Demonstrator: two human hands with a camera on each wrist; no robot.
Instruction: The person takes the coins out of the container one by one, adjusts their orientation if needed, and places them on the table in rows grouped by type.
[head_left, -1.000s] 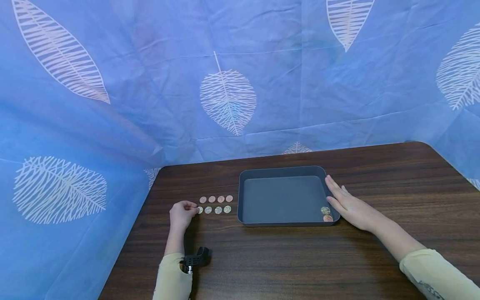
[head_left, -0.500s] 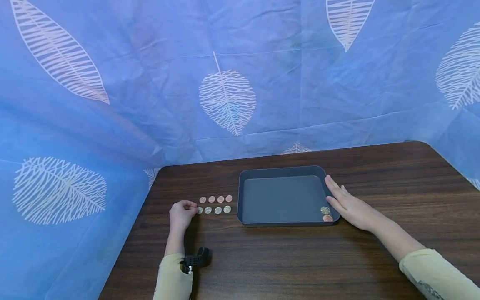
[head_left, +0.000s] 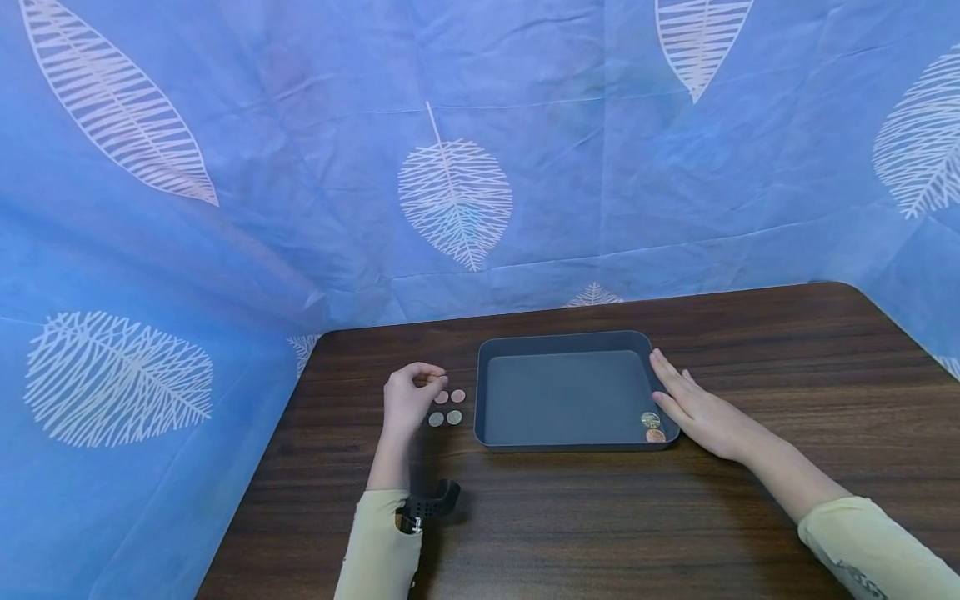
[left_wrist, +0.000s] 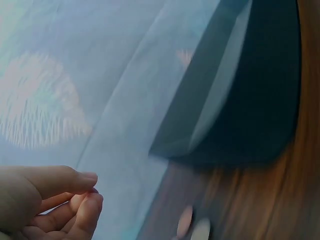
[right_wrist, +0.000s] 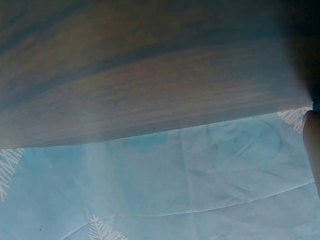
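Observation:
My left hand [head_left: 408,400] is raised over the left part of the coin rows, thumb and fingertips pinching a coin. In the left wrist view only a thin dark edge of that coin [left_wrist: 94,190] shows between the fingertips. Right of the hand lie copper coins [head_left: 458,396] in the back row and gold-coloured coins [head_left: 454,417] in the front row; the hand hides the rows' left part. The dark grey tray [head_left: 558,442] holds a gold-coloured coin [head_left: 650,420] and a copper coin [head_left: 656,436] in its near right corner. My right hand [head_left: 705,412] rests with straight fingers against its right wall.
The brown wooden table [head_left: 600,525] runs back to a blue curtain [head_left: 555,208] with white leaf prints. A black wrist strap [head_left: 435,500] sticks out from the left forearm. The tray's raised wall stands just right of the coin rows.
My left hand has risen from the leftmost gold-coloured coin, taking a coin with it, and moved right and away from me. The right hand and tray have stayed in place.

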